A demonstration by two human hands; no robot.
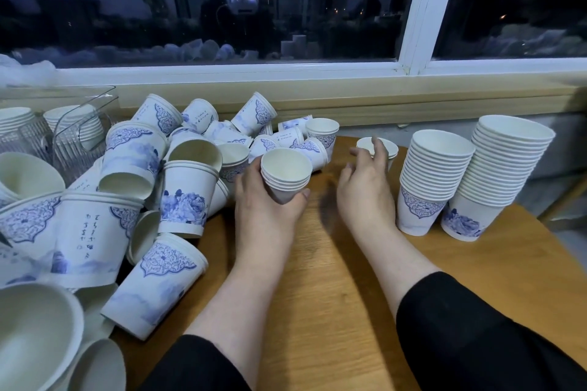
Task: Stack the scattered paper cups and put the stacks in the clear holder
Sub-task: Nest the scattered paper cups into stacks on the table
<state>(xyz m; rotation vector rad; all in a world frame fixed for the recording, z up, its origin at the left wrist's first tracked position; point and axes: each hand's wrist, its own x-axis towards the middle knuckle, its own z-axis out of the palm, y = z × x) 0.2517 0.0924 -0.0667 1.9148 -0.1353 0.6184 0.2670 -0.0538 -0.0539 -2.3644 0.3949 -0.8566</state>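
Paper cups (pixel 285 175), nested, conical, in left hand (pixel 263 200) grip

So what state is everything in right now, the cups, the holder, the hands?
Left hand: grips a small stack of cups, upright.
Right hand: open, fingers reaching to a cup behind it.
Two tall stacks: upright, side by side on the table.
Scattered cups: heaped, mostly tipped over.
Clear holder: already holds stacked cups.
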